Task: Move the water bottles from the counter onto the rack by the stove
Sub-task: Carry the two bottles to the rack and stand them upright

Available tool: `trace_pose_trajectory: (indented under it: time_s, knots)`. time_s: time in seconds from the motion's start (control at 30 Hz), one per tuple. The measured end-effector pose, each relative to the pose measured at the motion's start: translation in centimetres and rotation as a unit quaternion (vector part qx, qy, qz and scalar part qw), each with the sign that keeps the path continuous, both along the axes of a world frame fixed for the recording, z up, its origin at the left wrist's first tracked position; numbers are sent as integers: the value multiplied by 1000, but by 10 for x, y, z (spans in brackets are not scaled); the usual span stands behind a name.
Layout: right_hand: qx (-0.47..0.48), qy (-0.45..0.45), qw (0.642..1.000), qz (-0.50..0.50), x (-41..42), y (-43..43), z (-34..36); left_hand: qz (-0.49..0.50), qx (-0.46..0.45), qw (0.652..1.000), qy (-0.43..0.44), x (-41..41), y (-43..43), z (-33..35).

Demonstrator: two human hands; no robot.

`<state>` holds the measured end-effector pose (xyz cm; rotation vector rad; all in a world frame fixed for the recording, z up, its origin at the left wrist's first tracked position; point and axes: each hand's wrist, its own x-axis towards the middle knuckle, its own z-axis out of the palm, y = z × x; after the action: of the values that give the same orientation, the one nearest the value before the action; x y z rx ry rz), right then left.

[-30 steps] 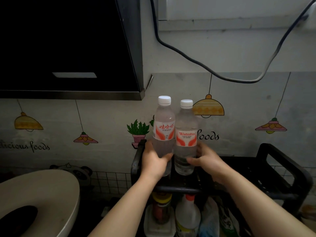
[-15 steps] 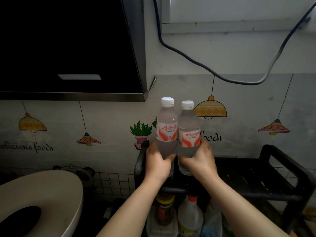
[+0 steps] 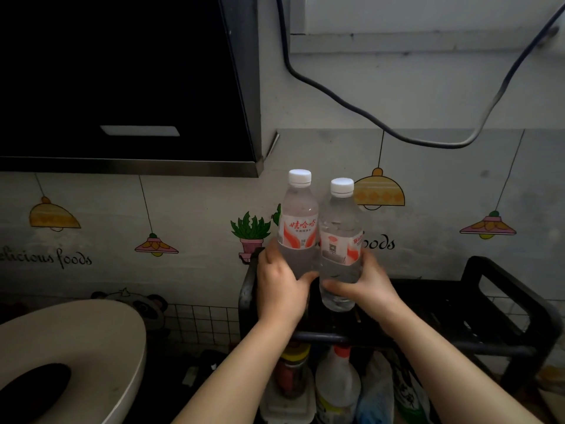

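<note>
Two clear water bottles with white caps and red-and-white labels stand side by side, touching, over the left end of a black rack [image 3: 507, 304]. My left hand [image 3: 282, 289] is wrapped around the lower half of the left bottle [image 3: 298, 215]. My right hand [image 3: 363, 286] grips the right bottle [image 3: 341, 228] around its lower body. The right bottle's label is turned so that its text faces right. Whether the bottle bases rest on the rack's top shelf is hidden by my hands.
A black range hood [image 3: 122, 87] hangs at the upper left. A beige pot lid [image 3: 70, 356] lies at the lower left. Below the rack's top shelf stand a jar [image 3: 293, 374], a white spray bottle [image 3: 336, 384] and bags. A black cable [image 3: 397, 133] droops across the wall.
The right bottle has been turned in my right hand, so its label now faces right. Both bottles stay at the rack's left end; the left hand has kept its grip.
</note>
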<state>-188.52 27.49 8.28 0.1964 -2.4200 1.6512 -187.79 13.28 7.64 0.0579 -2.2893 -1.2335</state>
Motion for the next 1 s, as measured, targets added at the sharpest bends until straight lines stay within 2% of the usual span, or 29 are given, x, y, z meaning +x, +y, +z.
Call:
trace_pose_trajectory:
  time_s: [0.07,0.17,0.33,0.43,0.57,0.67,0.73,0.83,1.0]
  knots:
    - [2,20,1000,-24,-1,-4,0,4,-8,1000,7,-1,-1,0]
    - [-46,-28,997,-49,-4,-2,-2,2,-12,1000,10,-2,-2,0]
    - [-31,-102,990,91,-8,21,4,-1,-13,1000,12,-3,0,-2]
    - [-14,-105,988,111,-8,25,8,4,-11,1000,14,-4,0,-2]
    - [-1,-64,993,95,-2,15,3,3,-19,1000,16,-4,1,-3]
    - [16,25,999,19,-3,-1,-6,3,-16,1000,16,-5,0,-3]
    - [-5,47,999,-28,-3,-9,-7,-3,-10,1000,13,-5,-1,-2]
    - [-37,12,998,-53,-3,-7,-4,-17,7,1000,4,-7,-4,0]
    - [-84,-59,994,29,-9,4,-3,-54,36,998,-11,-14,-8,3]
